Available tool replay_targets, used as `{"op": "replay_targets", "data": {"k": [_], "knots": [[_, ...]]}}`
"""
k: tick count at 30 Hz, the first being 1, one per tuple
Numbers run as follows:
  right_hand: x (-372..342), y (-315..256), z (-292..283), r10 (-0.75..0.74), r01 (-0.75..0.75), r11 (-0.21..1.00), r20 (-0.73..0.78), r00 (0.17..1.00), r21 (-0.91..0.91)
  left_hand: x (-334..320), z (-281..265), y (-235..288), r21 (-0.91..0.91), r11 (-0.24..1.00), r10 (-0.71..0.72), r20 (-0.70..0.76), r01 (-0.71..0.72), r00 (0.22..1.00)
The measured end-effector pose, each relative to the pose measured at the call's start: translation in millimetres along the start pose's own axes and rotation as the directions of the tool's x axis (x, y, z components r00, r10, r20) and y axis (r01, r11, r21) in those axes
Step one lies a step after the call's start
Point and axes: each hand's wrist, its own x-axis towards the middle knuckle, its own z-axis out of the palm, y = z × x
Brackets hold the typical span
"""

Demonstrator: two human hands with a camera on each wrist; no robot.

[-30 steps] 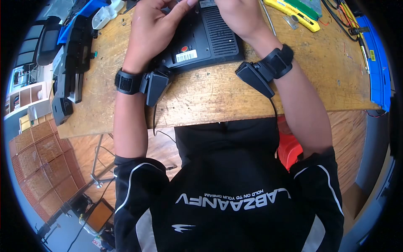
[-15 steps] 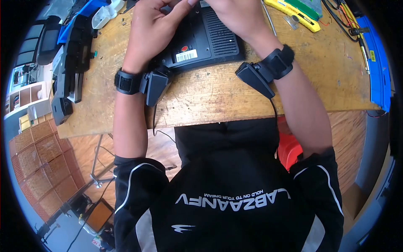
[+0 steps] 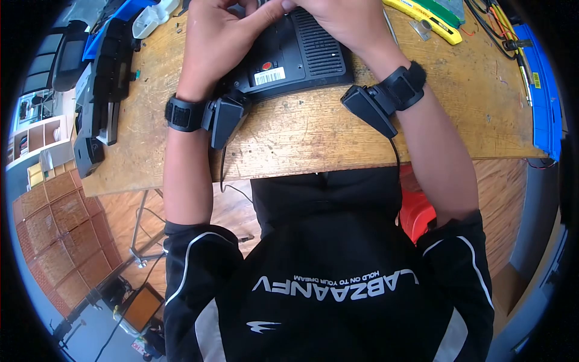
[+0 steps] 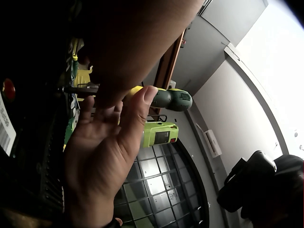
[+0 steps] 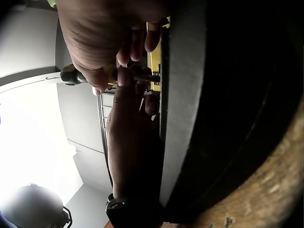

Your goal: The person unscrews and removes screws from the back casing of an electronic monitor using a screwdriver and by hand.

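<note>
A black plastic device (image 3: 295, 60) lies on the table, its vent slots, barcode label and red sticker facing up. In the right wrist view, a screwdriver with a dark green and yellow handle (image 5: 72, 75) stands with its shaft (image 5: 151, 77) pointing at the device. My right hand (image 3: 356, 27) grips the handle, its thumb along it in the left wrist view. From the other side, my left hand (image 3: 217, 45) pinches low on the screwdriver, thumb tip beside the right fingers. Both hands hide the screwdriver in the head view, and the tip is hidden.
To the right lie a yellow tool (image 3: 431, 21), a small metal piece (image 3: 421, 29), and cables by a blue tray (image 3: 544, 102). Black equipment (image 3: 108, 78) and a clear plastic container (image 3: 151, 21) line the left. The table's front edge (image 3: 319, 172) is near my body.
My right hand has turned slightly, its fingers now closer against the left thumb. The left hand keeps nearly the same pose. The head view has shifted a little.
</note>
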Motion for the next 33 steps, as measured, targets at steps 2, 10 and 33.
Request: {"op": "replay_targets", "data": {"k": [2, 10, 33], "knots": [[2, -2, -1, 0.003, -0.003, 1.0, 0.023, 1.0, -0.003, 4, -2, -17, -0.02, 1.0, 0.024, -0.037, -0.025, 0.999], [1, -2, 3, -0.187, 0.189, 0.982, 0.052, 0.981, -0.021, 2, 24, -5, 0.318, 0.91, 0.355, -0.26, -0.268, 0.898], [1, 4, 1, -0.052, 0.051, 0.999, -0.015, 0.999, -0.014, 2, 1, -7, 0.011, 0.998, 0.055, -0.041, -0.054, 0.998]]}}
